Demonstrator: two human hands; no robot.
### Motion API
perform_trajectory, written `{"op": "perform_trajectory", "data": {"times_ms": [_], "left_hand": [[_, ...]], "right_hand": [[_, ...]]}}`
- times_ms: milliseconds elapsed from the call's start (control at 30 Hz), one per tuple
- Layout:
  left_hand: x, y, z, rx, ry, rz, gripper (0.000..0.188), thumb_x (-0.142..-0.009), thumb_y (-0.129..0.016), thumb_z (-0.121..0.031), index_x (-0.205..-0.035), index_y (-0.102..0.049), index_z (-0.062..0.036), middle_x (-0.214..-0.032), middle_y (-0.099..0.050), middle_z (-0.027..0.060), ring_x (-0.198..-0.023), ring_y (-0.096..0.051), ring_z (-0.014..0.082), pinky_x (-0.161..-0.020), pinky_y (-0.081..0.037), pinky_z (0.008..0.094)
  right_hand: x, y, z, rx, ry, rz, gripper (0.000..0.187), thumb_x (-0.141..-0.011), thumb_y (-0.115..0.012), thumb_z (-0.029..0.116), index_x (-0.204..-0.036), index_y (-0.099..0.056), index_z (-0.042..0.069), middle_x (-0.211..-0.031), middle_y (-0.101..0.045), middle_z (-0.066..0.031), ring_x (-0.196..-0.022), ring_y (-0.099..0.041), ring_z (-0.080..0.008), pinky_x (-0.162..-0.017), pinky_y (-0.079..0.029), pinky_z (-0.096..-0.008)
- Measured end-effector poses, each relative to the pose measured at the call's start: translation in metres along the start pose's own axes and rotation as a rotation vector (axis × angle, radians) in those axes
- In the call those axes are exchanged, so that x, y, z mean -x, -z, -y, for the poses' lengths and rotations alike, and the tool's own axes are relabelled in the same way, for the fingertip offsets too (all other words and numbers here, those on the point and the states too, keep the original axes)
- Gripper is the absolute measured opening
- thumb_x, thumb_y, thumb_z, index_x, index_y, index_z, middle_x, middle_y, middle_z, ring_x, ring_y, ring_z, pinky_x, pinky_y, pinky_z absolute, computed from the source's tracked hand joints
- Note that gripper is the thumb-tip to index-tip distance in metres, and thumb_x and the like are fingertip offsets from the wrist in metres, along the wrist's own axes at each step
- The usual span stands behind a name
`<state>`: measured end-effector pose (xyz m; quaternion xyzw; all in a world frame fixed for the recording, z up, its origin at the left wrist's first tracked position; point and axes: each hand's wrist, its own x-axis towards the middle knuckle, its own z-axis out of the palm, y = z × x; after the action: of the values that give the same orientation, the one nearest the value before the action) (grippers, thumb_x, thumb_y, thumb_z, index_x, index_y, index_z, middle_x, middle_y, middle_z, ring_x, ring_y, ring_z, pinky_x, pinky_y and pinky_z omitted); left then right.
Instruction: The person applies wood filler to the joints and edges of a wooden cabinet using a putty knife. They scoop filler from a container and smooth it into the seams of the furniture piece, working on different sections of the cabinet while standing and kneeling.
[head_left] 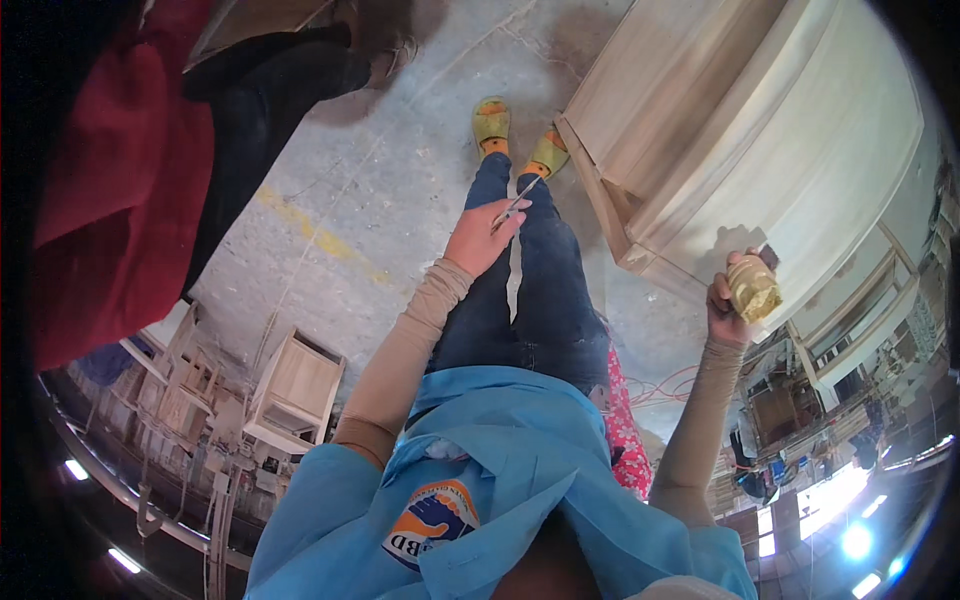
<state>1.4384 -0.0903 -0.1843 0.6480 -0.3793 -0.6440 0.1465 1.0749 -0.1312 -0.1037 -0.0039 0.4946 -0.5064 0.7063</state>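
Closest in, left hand (482, 238) at centre, fingers pinched around a thin metal blade (511, 206), long axis slanting up toward one o'clock, tip pointing at the yellow sandals (492, 122). At three o'clock, right hand (735, 300) with fingers curled tight around a yellowish wad (753, 288), just beside the pale wooden cabinet (760, 130). Farther, at ten o'clock, another person's red garment (110, 200).

Only one label-like mark in view: a round printed emblem (432, 522) on the chest of the light blue shirt (520, 450). Orange, dark blue and white. No packages, signs or screens.
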Motion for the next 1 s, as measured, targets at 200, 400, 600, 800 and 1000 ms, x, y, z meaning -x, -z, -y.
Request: {"op": "perform_trajectory", "data": {"times_ms": [200, 400, 600, 800, 1000], "left_hand": [[0.016, 0.004, -0.043, 0.095, -0.299, 0.073, 0.023, -0.090, -0.056, -0.018, -0.107, -0.065, -0.0066, -0.066, -0.055, 0.0039, -0.058, -0.047, 0.0094, -0.057, -0.041, 0.0246], [0.042, 0.007, -0.094, 0.049, -0.287, 0.251, 0.021, -0.088, -0.058, -0.014, -0.106, -0.065, -0.0055, -0.078, -0.061, 0.0073, -0.065, -0.055, 0.0141, -0.063, -0.045, 0.0266], [0.018, -0.002, -0.062, -0.332, -0.446, 0.014, 0.030, -0.092, -0.052, -0.021, -0.119, -0.058, -0.0117, -0.090, -0.063, 0.0094, -0.075, -0.061, 0.0260, -0.067, -0.050, 0.0345], [-0.076, -0.008, -0.039, -0.732, -0.683, 0.149, 0.030, -0.088, -0.053, -0.025, -0.118, -0.059, -0.0246, -0.082, -0.058, 0.0070, -0.074, -0.062, 0.0276, -0.064, -0.051, 0.0392], [-0.138, -0.053, -0.020, -1.017, -0.870, 0.276, 0.028, -0.083, -0.054, -0.019, -0.109, -0.065, -0.0243, -0.083, -0.058, 0.0074, -0.075, -0.064, 0.0266, -0.061, -0.053, 0.0386]], "right_hand": [[0.023, -0.014, -0.042, -0.080, -0.149, -0.045, 0.046, -0.094, -0.039, 0.045, -0.118, -0.047, 0.006, -0.103, -0.058, -0.0225, -0.074, -0.059, -0.0308, -0.057, -0.052, -0.0365], [0.054, -0.057, -0.088, -0.089, -0.305, -0.066, 0.049, -0.096, -0.035, 0.047, -0.119, -0.047, 0.006, -0.111, -0.055, -0.0248, -0.076, -0.060, -0.0347, -0.064, -0.052, -0.0401], [0.066, -0.043, -0.096, -0.133, -0.348, 0.021, 0.049, -0.096, -0.033, 0.045, -0.122, -0.045, 0.005, -0.118, -0.052, -0.0267, -0.083, -0.061, -0.0367, -0.070, -0.054, -0.0427], [0.047, 0.001, -0.048, -0.120, -0.004, -0.190, 0.045, -0.091, -0.046, 0.040, -0.122, -0.046, 0.006, -0.115, -0.053, -0.0218, -0.081, -0.061, -0.0327, -0.065, -0.054, -0.0378], [0.012, 0.044, 0.005, -0.224, 0.212, 0.028, 0.037, -0.091, -0.046, 0.030, -0.120, -0.046, 0.008, -0.115, -0.050, -0.0158, -0.075, -0.054, -0.0253, -0.045, -0.040, -0.0256]]}}
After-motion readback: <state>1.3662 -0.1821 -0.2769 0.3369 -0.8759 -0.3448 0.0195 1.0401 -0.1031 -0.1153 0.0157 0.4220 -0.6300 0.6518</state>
